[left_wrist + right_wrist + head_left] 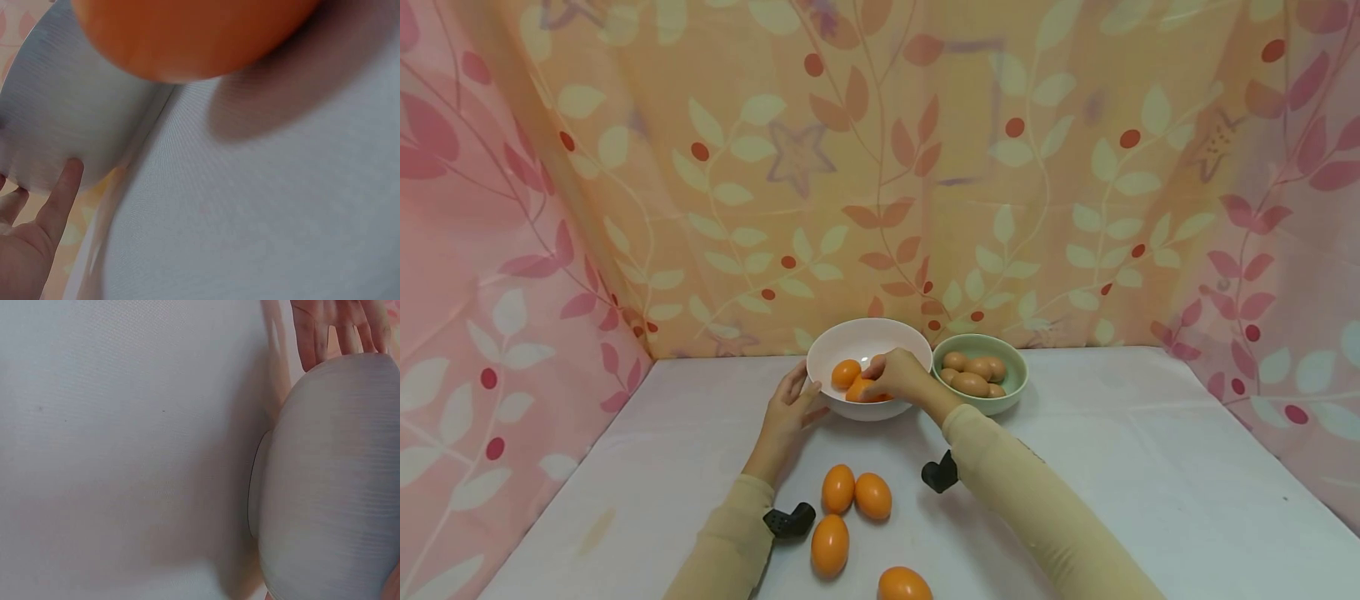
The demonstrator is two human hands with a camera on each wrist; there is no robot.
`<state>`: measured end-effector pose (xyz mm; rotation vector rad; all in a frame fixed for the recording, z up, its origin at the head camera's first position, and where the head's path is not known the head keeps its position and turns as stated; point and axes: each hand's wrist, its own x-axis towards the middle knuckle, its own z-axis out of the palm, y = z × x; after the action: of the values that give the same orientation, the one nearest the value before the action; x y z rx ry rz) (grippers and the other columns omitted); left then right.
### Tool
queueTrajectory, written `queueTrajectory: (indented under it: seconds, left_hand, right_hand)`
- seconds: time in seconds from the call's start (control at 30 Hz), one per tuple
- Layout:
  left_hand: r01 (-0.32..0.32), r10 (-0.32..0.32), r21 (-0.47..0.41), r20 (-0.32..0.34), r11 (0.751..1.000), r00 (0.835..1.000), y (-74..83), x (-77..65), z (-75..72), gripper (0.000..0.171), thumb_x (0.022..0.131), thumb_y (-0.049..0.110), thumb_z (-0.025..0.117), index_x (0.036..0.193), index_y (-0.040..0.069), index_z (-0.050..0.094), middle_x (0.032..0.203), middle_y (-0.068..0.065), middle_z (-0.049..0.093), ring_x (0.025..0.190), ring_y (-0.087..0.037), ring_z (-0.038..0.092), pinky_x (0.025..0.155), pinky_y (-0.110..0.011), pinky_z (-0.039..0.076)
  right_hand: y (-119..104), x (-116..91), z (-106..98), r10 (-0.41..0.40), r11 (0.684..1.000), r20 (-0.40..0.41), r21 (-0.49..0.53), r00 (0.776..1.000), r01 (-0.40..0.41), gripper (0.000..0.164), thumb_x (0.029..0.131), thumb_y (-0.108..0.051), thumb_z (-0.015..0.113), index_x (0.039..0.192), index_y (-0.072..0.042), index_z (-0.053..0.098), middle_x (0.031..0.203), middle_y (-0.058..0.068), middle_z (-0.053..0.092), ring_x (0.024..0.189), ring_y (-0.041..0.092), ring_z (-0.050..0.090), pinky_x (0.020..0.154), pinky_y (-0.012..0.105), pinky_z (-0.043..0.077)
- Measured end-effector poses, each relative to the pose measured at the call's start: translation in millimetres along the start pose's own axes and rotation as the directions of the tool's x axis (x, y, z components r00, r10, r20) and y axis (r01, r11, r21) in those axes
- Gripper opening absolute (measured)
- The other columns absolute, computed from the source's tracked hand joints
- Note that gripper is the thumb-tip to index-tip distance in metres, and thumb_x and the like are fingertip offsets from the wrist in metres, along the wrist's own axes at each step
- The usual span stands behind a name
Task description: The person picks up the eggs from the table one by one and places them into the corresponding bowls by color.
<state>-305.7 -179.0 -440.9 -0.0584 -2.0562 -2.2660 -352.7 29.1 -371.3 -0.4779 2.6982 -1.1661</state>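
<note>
A white bowl (868, 411) stands at the back of the table with several orange eggs (846, 373) inside. My left hand (787, 404) rests on the bowl's left side; its fingers lie nearly straight along the outer wall, as the right wrist view also shows. Over the bowl's front rim reaches my right hand (901, 377), its fingers and thumb around an orange egg (860, 390) low in the bowl. That hand hides part of the eggs. Nearer me on the table lie more orange eggs (830, 546), one of them large at the top of the left wrist view (187, 37).
Touching or close to the white bowl's right side is a green bowl (1017, 385) of several brown eggs (970, 384). A patterned curtain (880, 167) hangs behind the table (1150, 467). Black devices (790, 522) sit at both wrists.
</note>
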Motion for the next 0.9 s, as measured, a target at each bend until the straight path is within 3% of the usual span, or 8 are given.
queueTrajectory:
  seconds: [0.37, 0.57, 0.7, 0.83, 0.9]
  left_hand:
    - [0.007, -0.007, 0.014, -0.004, 1.000, 1.000, 0.3, 0.4, -1.9, 0.060, 0.103, 0.021, 0.054, 0.157, 0.013, 0.028, 0.164, -0.008, 0.026, 0.140, -0.035, 0.044, 0.101, -0.047, 0.055]
    - [0.005, -0.005, 0.010, -0.011, 1.000, 1.000, -0.2, 1.0, -1.8, 0.059, 0.103, 0.021, 0.055, 0.156, 0.013, 0.029, 0.164, -0.009, 0.027, 0.138, -0.036, 0.045, 0.101, -0.047, 0.055]
    - [0.010, -0.010, 0.007, -0.012, 1.000, 1.000, -1.6, 1.7, -0.7, 0.058, 0.104, 0.020, 0.054, 0.156, 0.013, 0.030, 0.164, -0.009, 0.027, 0.138, -0.036, 0.046, 0.103, -0.049, 0.053]
    - [0.012, -0.012, 0.021, -0.016, 1.000, 1.000, -1.7, 1.3, 0.3, 0.058, 0.104, 0.021, 0.054, 0.156, 0.013, 0.030, 0.164, -0.008, 0.026, 0.138, -0.036, 0.046, 0.103, -0.051, 0.053]
    - [0.011, -0.010, 0.024, -0.022, 1.000, 1.000, -1.3, 1.2, 0.5, 0.058, 0.103, 0.021, 0.054, 0.156, 0.014, 0.031, 0.164, -0.008, 0.027, 0.137, -0.036, 0.048, 0.103, -0.050, 0.053]
  right_hand:
    - [-3.3, 0.3, 1.6, 0.014, 1.000, 0.020, -0.010, 1.000, -0.014, 0.018, 0.074, -0.007, 0.086, 0.091, -0.005, 0.079, 0.087, 0.005, 0.077, 0.084, 0.011, 0.060, 0.068, 0.013, 0.052]
    - [-3.1, -0.4, 1.3, 0.002, 1.000, 0.008, -0.012, 1.000, -0.002, 0.021, 0.076, -0.011, 0.085, 0.096, -0.007, 0.080, 0.092, 0.004, 0.078, 0.092, 0.013, 0.061, 0.078, 0.016, 0.055]
    - [0.4, -6.7, -2.2, -0.011, 0.990, -0.022, 0.142, 1.000, 0.014, 0.026, 0.080, -0.013, 0.083, 0.105, -0.005, 0.078, 0.102, 0.005, 0.077, 0.098, 0.014, 0.066, 0.090, 0.023, 0.058]
    - [1.0, -23.3, -9.6, -0.046, 0.937, -0.015, 0.346, 0.999, 0.049, 0.032, 0.084, -0.009, 0.079, 0.114, 0.001, 0.073, 0.112, 0.014, 0.074, 0.104, 0.018, 0.070, 0.093, 0.027, 0.059]
    - [1.6, -34.2, -13.1, -0.091, 0.916, 0.001, 0.393, 0.996, 0.083, 0.035, 0.085, -0.008, 0.077, 0.117, 0.003, 0.070, 0.117, 0.018, 0.072, 0.108, 0.021, 0.069, 0.094, 0.029, 0.059]
